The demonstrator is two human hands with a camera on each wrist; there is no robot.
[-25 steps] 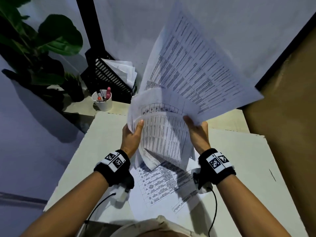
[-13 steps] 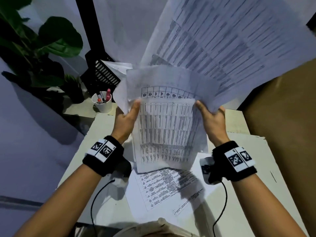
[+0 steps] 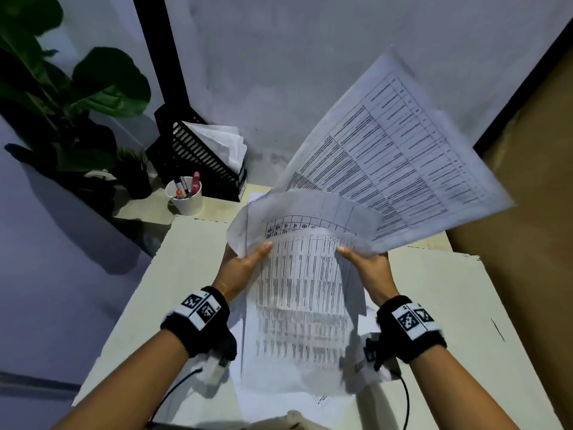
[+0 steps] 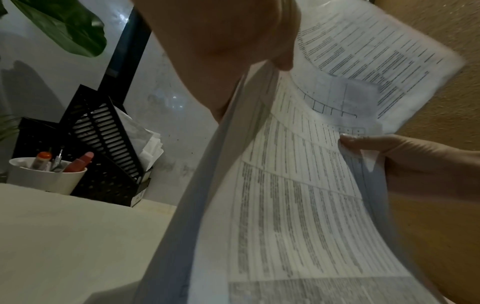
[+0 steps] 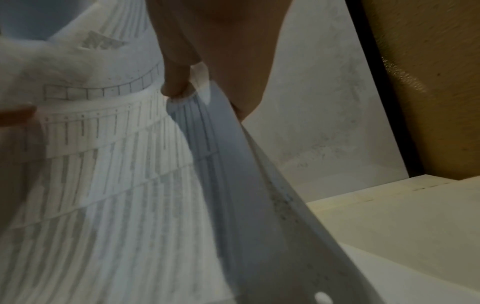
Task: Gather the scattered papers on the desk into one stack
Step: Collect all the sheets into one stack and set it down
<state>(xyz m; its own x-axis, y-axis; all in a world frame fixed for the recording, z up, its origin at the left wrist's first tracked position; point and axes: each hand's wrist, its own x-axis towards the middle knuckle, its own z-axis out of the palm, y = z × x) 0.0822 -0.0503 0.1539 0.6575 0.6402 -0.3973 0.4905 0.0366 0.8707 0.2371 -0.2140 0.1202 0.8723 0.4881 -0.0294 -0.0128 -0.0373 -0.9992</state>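
Observation:
I hold a bundle of printed sheets (image 3: 304,293) upright over the cream desk (image 3: 192,268), lower edge near the desk. My left hand (image 3: 245,265) grips the bundle's left edge, thumb on the front. My right hand (image 3: 366,262) grips the right edge the same way. One large sheet (image 3: 400,159) fans out up and to the right behind the rest. The left wrist view shows the bundle (image 4: 298,185) edge-on under my left hand (image 4: 233,51), with the right hand (image 4: 405,160) pinching its far side. In the right wrist view my right hand (image 5: 207,67) pinches the sheets (image 5: 109,164).
A white cup of pens (image 3: 184,197) and a black file holder with papers (image 3: 201,156) stand at the desk's back left, beside a leafy plant (image 3: 77,97). A white wall lies behind, a tan panel (image 3: 527,243) on the right.
The bundle has come back down from its raised position half a second ago, both hands lowering with it. The loose large sheet has swung to the right.

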